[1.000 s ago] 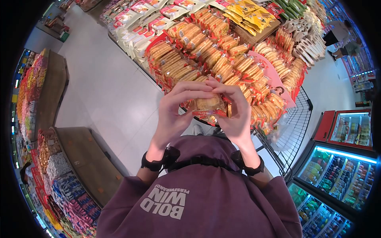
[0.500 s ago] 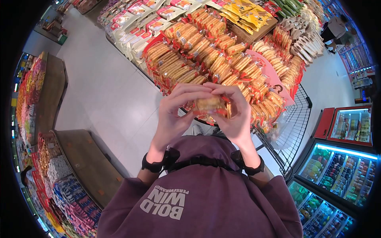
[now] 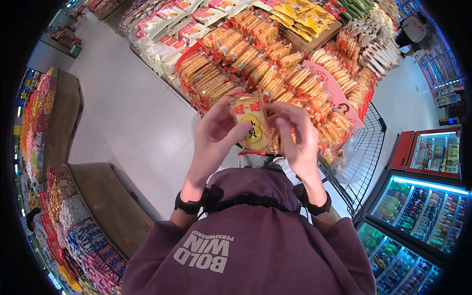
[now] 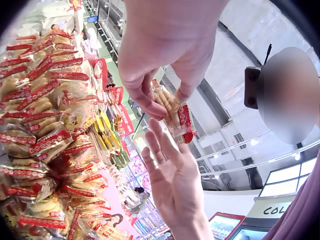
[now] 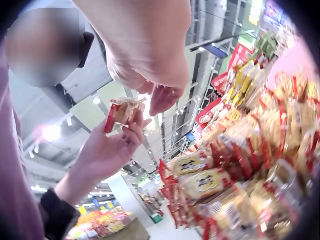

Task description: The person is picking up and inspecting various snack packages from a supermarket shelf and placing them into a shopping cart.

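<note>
My left hand (image 3: 215, 132) pinches a clear packet of rice crackers (image 3: 255, 129) between thumb and fingers. In the head view its printed face is turned up, with red lettering and a yellow emblem. The right hand (image 3: 298, 137) is beside the packet's right edge, fingers extended and loosely bent. From the left wrist, the packet (image 4: 172, 107) shows edge-on with a red sealed end, and the right hand (image 4: 172, 187) lies palm-up just below it. The right wrist view shows a gap between the right fingertips (image 5: 162, 98) and the packet (image 5: 126, 111).
A display heaped with similar cracker packets (image 3: 209, 78) stands in front, with white bags (image 3: 169, 34) and yellow bags (image 3: 307, 17) behind. At the right are a wire cart (image 3: 366, 152) and drink fridges (image 3: 418, 211). Curved snack stands (image 3: 105, 191) line the left; a person (image 3: 415, 32) is far right.
The packet has turned from edge-on between both hands to face-up. My right hand has drawn away from it to the right, while the left keeps its pinch.
</note>
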Demonstrator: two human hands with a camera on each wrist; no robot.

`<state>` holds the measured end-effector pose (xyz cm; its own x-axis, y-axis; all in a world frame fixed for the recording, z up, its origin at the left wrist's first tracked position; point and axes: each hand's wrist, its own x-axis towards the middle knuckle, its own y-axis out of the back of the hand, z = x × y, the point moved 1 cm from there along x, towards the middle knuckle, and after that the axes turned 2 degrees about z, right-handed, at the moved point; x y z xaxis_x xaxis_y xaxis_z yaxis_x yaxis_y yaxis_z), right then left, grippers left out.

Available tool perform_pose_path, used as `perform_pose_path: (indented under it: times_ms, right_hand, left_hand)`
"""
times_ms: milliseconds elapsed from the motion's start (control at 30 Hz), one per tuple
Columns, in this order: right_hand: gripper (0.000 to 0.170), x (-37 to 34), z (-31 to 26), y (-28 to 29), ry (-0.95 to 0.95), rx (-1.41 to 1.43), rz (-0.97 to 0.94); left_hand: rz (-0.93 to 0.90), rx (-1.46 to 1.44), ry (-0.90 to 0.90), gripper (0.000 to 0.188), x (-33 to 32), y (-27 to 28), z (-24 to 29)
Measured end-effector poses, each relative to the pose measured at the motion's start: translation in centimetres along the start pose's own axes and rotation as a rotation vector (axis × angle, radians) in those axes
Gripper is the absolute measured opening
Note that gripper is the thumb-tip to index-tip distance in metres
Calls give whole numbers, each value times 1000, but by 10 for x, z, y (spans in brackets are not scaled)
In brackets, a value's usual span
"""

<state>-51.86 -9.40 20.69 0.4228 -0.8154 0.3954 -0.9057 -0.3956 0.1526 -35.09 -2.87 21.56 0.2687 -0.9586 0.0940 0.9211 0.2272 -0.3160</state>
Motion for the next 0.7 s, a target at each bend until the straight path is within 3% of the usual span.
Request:
perform_pose_path:
  times_ms: [100, 133, 267, 333, 400, 500, 600, 700]
  right_hand:
    - [52, 5, -9, 1, 334, -386, -28]
    - [62, 5, -8, 2, 347, -397, -83]
    - [57, 8, -11, 3, 375, -459, -85]
    - [52, 11, -12, 2, 377, -448, -85]
    - [45, 6, -8, -2, 192, -332, -67]
    - [43, 3, -8, -6, 8, -246, -31]
    - [46, 1, -5, -12, -85, -146, 5]
    - [48, 1, -6, -12, -85, -151, 8]
  left_hand:
    - [-15, 76, 68, 60, -1, 2, -4]
    - [-5, 87, 68, 59, -2, 1, -5]
    - [70, 111, 82, 50, -3, -5, -6]
    - [77, 294, 38, 40, -4, 0, -8]
    - [31, 652, -67, 30, -4, 14, -14]
    - [139, 675, -364, 18, -5, 8, -13]
    - [51, 580, -454, 21, -2, 7, -12]
    - [20, 321, -289, 25, -4, 5, -16]
